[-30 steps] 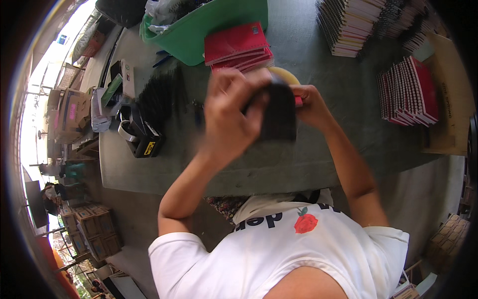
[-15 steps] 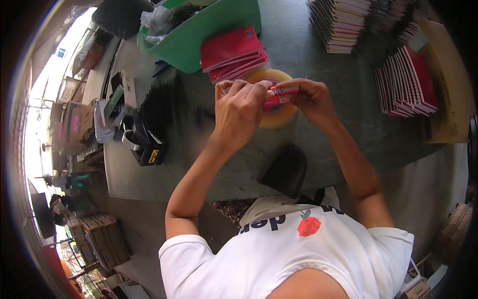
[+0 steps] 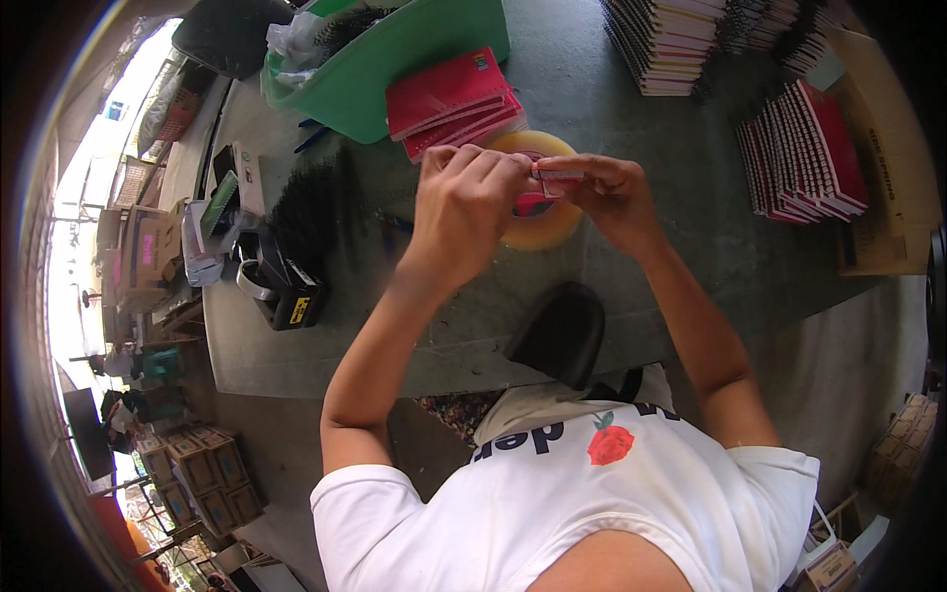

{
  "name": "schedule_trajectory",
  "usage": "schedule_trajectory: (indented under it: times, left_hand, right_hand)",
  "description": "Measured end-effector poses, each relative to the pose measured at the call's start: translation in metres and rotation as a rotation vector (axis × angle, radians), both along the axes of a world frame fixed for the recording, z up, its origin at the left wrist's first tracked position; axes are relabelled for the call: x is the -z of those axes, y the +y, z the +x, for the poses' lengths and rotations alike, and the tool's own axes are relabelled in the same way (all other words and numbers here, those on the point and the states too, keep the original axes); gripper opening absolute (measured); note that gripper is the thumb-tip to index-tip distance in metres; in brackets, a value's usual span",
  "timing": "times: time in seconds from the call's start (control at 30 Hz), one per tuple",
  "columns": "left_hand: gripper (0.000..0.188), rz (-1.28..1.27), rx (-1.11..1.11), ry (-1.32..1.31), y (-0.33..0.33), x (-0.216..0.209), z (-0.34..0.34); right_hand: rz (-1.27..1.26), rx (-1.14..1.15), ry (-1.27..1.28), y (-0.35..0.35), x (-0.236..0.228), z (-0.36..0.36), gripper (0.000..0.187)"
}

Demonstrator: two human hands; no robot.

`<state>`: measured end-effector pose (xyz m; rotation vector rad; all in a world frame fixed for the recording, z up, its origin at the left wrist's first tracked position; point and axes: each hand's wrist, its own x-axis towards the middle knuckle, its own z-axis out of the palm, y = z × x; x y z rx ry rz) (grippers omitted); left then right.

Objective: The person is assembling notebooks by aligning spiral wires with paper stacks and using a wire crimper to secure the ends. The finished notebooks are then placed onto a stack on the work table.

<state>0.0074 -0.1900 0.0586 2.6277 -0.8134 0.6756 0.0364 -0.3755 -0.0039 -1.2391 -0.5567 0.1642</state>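
Both my hands are raised over the table, close together above a wide roll of clear yellowish tape [image 3: 552, 229]. Between their fingertips is a small red-and-white item [image 3: 560, 177], boxy in shape; its exact kind is too small to make out. My right hand [image 3: 619, 202] pinches its right end between thumb and fingers. My left hand [image 3: 462, 207] is closed, its fingers curled and its fingertips at the item's left end. Just behind my left hand lie several red notebooks [image 3: 444, 91] in a loose pile, partly leaning on a green bin [image 3: 350, 99].
A black tape dispenser [image 3: 281, 286] and black spiral bindings [image 3: 316, 212] lie at the left. Stacked spiral notebooks [image 3: 671, 44] stand at the far right, with red ones [image 3: 804, 153] beside a cardboard box [image 3: 888, 178]. A black rounded object [image 3: 560, 335] sits at the near edge.
My hands stay together at the small item, with a slight shift of the fingers on it. The whole view has moved a little.
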Motion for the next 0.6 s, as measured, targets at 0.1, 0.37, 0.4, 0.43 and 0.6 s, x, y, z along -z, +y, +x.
schedule_trajectory:
  times: [0.1, 0.37, 0.4, 0.43, 0.6]
  left_hand:
    - [0.017, -0.01, -0.051, 0.302, 0.004, -0.009, 0.004]
    - [0.019, -0.046, 0.005, 0.218, 0.008, -0.003, 0.007]
    - [0.021, -0.041, -0.007, 0.321, 0.008, -0.005, 0.007]
    - [0.023, -0.031, -0.033, 0.25, 0.007, -0.007, 0.006]
    - [0.024, -0.098, -0.043, 0.087, -0.008, -0.002, -0.002]
  right_hand:
    - [0.054, -0.014, -0.003, 0.0, 0.001, 0.001, 0.025]
    - [0.01, 0.027, -0.042, 0.002, 0.003, 0.001, 0.024]
    - [0.009, 0.028, -0.062, 0.001, 0.002, 0.001, 0.024]
    - [0.008, 0.028, -0.085, 0.002, 0.0, 0.001, 0.023]
    - [-0.165, -0.009, 0.064, 0.01, -0.014, 0.001, 0.02]
